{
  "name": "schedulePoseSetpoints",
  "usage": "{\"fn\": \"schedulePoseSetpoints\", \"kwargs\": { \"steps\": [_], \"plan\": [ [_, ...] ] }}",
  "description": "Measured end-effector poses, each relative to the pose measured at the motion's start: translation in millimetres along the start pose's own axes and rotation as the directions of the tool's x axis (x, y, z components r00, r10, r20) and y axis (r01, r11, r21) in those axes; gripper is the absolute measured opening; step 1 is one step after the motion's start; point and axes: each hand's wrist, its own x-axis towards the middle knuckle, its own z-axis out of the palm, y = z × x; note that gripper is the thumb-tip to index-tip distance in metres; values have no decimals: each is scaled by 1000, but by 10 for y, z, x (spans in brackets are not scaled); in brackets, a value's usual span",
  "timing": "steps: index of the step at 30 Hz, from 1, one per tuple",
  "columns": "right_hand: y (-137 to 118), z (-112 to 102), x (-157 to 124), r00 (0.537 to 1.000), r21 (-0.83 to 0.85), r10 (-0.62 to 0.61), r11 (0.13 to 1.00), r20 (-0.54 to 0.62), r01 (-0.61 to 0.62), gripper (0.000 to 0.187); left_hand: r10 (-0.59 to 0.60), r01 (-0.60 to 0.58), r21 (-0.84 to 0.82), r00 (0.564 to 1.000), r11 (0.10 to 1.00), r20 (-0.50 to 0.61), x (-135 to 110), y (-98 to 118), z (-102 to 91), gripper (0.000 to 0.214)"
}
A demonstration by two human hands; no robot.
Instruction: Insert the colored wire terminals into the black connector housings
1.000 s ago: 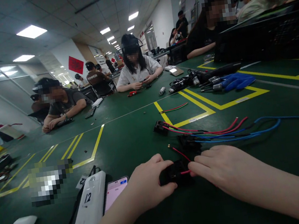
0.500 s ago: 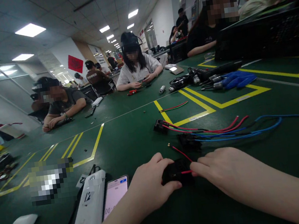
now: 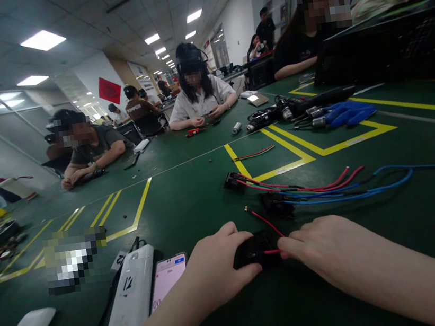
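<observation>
Low in the middle of the frame, a small black connector block (image 3: 253, 252) is gripped by the left hand (image 3: 216, 273), thumb and fingers curled round its near end, and held down on the green table (image 3: 190, 198). From the right, the right hand (image 3: 325, 253) is brought in against the block's other end, and a red wire (image 3: 271, 251) is pinched at its fingertips (image 3: 287, 247) right where it meets the block. A second thin red lead (image 3: 261, 220) is seen running up and away from the block toward the centre of the frame.

Just above, two more black blocks (image 3: 274, 202) are laid out near the centre, with a bundle of red and blue wires (image 3: 337, 190) trailing off to the right edge. At lower left, a white case (image 3: 129, 303) and a phone (image 3: 165, 287) are lying side by side just beside the left forearm. At upper right, blue gloves (image 3: 349, 112) and some tools are resting inside yellow floor-style markings (image 3: 301, 160). Other people are seated along the far edge of the table.
</observation>
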Motion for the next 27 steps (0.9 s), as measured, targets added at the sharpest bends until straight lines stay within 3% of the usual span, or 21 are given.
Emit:
{"fn": "schedulePoseSetpoints", "kwargs": {
  "steps": [9, 12, 15, 18, 20, 23, 25, 27],
  "plan": [
    [-92, -138, 13, 988, -43, -38, 999, -151, 32, 20, -28, 27, -34, 999, 999, -17, 13, -12, 49, 49],
    [-100, -109, 20, 1000, -20, 31, 999, 6, -30, 21, -38, 38, -38, 999, 999, -4, 8, 1, 38, 48],
    [-121, -37, 22, 966, 18, 124, 991, 225, -132, 23, -45, 45, -38, 999, 998, 3, 3, 11, 22, 47],
    [-127, 3, 13, 946, 13, 148, 987, 288, -158, 22, -49, 49, -45, 999, 998, 2, -1, 22, 9, 46],
    [-110, -11, 8, 967, 8, 112, 993, 227, -117, 24, -54, 54, -55, 999, 997, 4, -1, 31, 2, 46],
    [-74, -75, 11, 1000, -10, 28, 1000, -3, -28, 27, -63, 64, -53, 998, 997, 10, 3, 40, 1, 45],
    [-59, -110, 9, 990, -33, -19, 999, -142, 15, 28, -64, 65, -52, 998, 997, 8, 7, 40, 5, 45],
    [-51, -113, -13, 981, -50, -44, 998, -190, 35, 29, -58, 58, -53, 998, 997, 1, 9, 38, 10, 45]
  ]
}}
